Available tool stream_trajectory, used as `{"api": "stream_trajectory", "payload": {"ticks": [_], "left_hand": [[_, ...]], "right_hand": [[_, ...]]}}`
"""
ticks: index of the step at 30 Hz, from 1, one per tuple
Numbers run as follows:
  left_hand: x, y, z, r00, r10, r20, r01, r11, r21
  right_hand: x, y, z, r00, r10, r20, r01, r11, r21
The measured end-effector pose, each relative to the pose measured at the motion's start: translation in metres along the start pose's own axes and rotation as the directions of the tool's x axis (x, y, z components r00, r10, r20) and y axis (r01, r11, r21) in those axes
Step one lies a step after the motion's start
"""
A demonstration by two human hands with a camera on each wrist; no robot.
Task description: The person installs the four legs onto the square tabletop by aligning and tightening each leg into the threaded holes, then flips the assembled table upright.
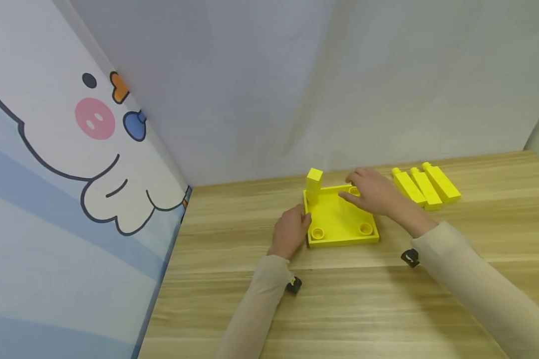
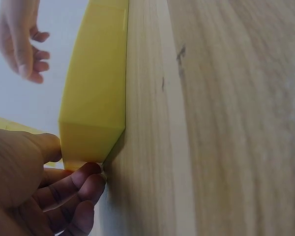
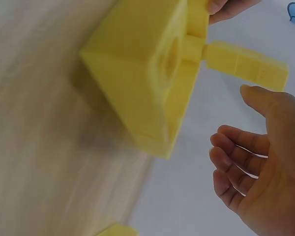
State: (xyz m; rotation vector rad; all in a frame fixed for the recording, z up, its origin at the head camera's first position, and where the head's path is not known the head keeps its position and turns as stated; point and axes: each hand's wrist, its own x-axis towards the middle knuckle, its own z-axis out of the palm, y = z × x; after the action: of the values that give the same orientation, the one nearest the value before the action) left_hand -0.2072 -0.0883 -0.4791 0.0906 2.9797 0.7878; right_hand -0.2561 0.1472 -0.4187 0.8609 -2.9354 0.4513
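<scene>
A square yellow plastic tray [image 1: 339, 214] with a raised rim lies on the table, round sockets in its corners. In its far left corner a yellow square post [image 1: 314, 179] stands upright. My left hand [image 1: 289, 230] pinches the tray's left side, thumb at the rim; the left wrist view shows its curled fingers [image 2: 71, 189] at the end of the yellow wall. Above the far right corner hovers my right hand [image 1: 375, 192], holding nothing. Its thumb and fingers are spread apart in the right wrist view, clear of the post [image 3: 246, 64].
Three loose yellow posts [image 1: 426, 188] with round pegs lie side by side right of the tray. A pale wall [image 1: 251, 99] rises behind the wooden table [image 1: 341, 299]. At left stands a panel [image 1: 49, 199] with a cartoon print.
</scene>
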Motion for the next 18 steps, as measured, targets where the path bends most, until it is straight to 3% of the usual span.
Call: {"api": "stream_trajectory", "payload": {"ticks": [8, 18], "left_hand": [[0.000, 0.000, -0.002, 1.000, -0.009, 0.004, 0.009, 1.000, -0.005], [-0.002, 0.001, -0.004, 1.000, 0.002, 0.001, -0.002, 1.000, -0.009]], "right_hand": [[-0.021, 0.020, 0.012, 0.999, 0.045, 0.020, -0.045, 0.999, -0.024], [-0.034, 0.029, 0.020, 0.996, 0.083, 0.027, -0.082, 0.996, -0.042]]}}
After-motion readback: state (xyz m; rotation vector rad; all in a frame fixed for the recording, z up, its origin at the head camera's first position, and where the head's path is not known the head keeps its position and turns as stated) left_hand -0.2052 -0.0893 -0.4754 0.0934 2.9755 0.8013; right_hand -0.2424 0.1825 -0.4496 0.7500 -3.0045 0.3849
